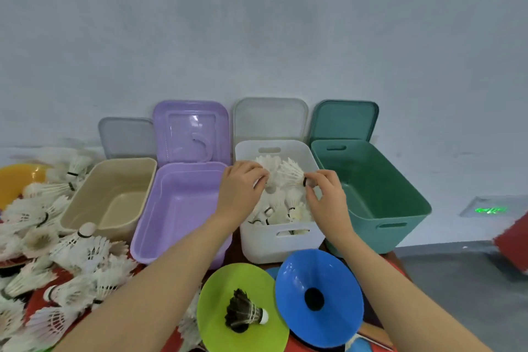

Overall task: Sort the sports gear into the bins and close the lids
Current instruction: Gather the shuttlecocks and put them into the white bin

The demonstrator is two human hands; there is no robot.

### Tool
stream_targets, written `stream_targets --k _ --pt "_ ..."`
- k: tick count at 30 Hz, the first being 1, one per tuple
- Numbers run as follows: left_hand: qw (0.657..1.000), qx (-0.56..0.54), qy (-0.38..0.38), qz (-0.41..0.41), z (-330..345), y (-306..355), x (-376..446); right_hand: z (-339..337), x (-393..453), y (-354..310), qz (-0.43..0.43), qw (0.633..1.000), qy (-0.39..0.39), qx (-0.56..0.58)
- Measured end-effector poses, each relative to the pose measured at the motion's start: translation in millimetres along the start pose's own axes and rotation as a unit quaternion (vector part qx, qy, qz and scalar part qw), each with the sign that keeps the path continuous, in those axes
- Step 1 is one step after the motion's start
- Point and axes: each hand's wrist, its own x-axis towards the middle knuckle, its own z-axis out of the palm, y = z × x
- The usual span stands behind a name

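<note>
Two hands, left hand [241, 188] and right hand [324, 197], each pinching one white shuttlecock [290, 173], seemingly, above four open bins [274, 243].

A pale blue-grey wall [257, 37] fills everything toward twelve o'clock. Grey floor [445, 257] shows at four o'clock, and a small green light [490, 210] glows at three.

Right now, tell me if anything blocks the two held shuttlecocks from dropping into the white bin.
Nothing visible does. The left hand and right hand each hold a white shuttlecock directly over the open white bin, whose lid stands propped against the wall behind it.
</note>
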Motion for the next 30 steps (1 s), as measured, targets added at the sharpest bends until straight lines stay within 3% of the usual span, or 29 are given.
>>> stream_targets --k 6,13,19,23,30 --pt "0.981 0.075 -0.159 -0.086 22.3 -7.3 13.5 12.4 20.0 39.1 0.029 0.990 -0.128 -0.054" --pt "0.974 0.114 -0.192 -0.044 1.5 -18.7 -13.4 22.1 -8.2 41.1 -0.043 0.991 -0.121 -0.030" --pt "0.976 0.122 -0.178 -0.024 -39.5 -38.1 -52.2 33.9 -52.5 11.8 -0.095 0.985 -0.146 0.012" --pt "0.979 0.098 -0.173 -0.040 -67.0 -57.1 -95.8 47.3 -88.8 -2.9 -0.048 0.967 -0.250 0.013" --pt "0.971 0.085 -0.198 -0.098 -97.7 -76.9 -171.2 80.4 -140.4 -13.8 0.082 0.894 -0.436 -0.059"
